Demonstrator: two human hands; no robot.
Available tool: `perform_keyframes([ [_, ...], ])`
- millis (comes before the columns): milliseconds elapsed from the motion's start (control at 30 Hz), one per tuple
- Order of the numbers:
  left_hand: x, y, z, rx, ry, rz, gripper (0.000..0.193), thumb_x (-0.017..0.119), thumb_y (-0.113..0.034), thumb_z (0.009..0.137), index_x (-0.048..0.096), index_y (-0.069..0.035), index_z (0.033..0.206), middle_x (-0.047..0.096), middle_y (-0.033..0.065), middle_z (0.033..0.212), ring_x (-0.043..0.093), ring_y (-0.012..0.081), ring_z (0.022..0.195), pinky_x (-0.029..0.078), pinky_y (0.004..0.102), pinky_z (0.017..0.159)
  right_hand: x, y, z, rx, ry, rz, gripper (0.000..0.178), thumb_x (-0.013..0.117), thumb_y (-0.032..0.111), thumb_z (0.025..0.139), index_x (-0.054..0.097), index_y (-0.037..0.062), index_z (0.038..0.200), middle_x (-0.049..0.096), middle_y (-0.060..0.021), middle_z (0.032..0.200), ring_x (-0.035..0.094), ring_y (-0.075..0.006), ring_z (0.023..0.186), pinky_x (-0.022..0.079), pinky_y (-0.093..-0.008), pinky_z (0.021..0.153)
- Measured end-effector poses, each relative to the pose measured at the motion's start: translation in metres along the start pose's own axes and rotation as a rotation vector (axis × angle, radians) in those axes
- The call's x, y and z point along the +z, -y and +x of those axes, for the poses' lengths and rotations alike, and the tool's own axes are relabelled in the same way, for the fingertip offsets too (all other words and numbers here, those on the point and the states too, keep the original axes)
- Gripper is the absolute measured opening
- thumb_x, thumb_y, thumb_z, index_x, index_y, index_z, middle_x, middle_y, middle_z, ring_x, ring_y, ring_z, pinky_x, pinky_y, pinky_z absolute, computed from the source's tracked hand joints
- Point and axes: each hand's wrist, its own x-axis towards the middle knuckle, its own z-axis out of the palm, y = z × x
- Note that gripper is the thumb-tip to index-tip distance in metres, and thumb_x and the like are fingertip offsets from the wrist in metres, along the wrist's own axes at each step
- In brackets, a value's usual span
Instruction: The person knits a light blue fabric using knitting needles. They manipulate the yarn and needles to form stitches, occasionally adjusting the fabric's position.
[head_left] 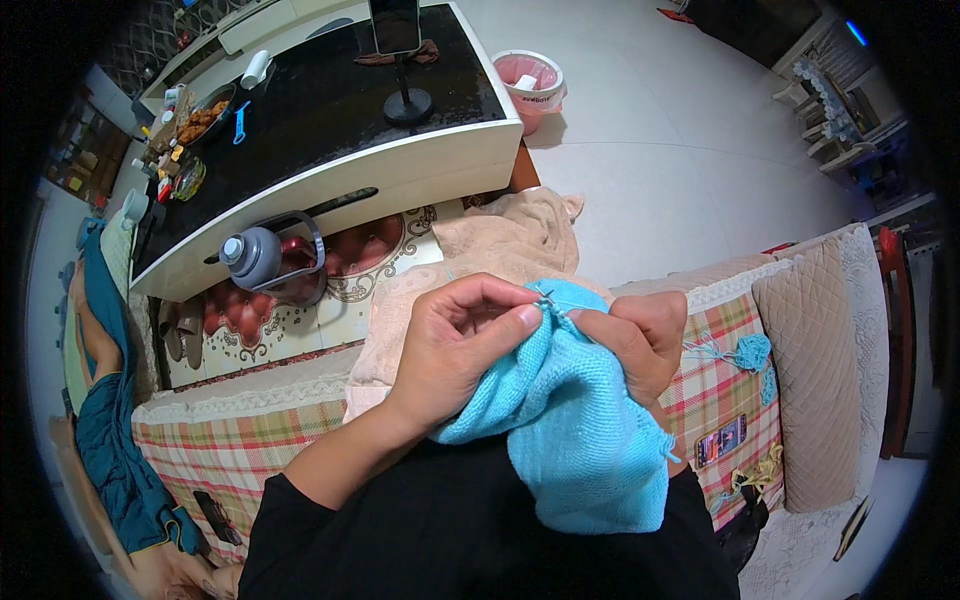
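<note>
Here, left grip (452,345) and right grip (642,345) closed on blue knitting (590,440), probable needle (546,297) mostly hidden

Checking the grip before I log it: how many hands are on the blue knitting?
2: the left hand at the upper left of the blue knitting, the right hand at its upper right. Some fingers are hidden.

Plain black top (440,535), short black sleeves (288,515) ending near elbows; forearms (350,450), wrists (408,408) bare.
</note>
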Motion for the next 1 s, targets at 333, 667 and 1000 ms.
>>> perform_keyframes([
  [333,0.005,-0.001,-0.003,-0.010,0.056,0.105,0.016,0.069,-0.005,0.091,0.069,0.002,0.105,0.070,0.0064,0.095,0.064,0.0081,0.087,0.052,0.0238,0.080,0.014,-0.004,0.022,0.361,0.273,0.493,0.031,0.075,0.027,0.074,0.068,0.0055,0.095,0.058,-0.0101,0.093,0.059,-0.0270,0.088,0.049,-0.0330,0.071],
  [667,0.002,-0.003,-0.001,0.067,-0.015,0.008,0.020,0.066,-0.007,0.093,0.065,0.002,0.112,0.067,0.0053,0.102,0.063,0.0074,0.084,0.052,0.0230,0.081,-0.005,-0.007,0.010,0.082,0.077,0.206,0.031,0.078,0.020,0.061,0.080,0.0173,0.092,0.056,0.0030,0.073,0.046,-0.0145,0.068,0.037,-0.0272,0.057],
  [1000,-0.001,-0.007,-0.002,-0.035,0.027,0.036,0.018,0.070,-0.007,0.091,0.071,0.002,0.106,0.071,0.0074,0.096,0.064,0.0087,0.089,0.052,0.0231,0.082,-0.004,-0.005,0.011,0.034,0.084,-0.097,0.028,0.079,0.020,0.062,0.070,0.0135,0.087,0.058,-0.0012,0.083,0.054,-0.0223,0.080,0.046,-0.0347,0.066],
])
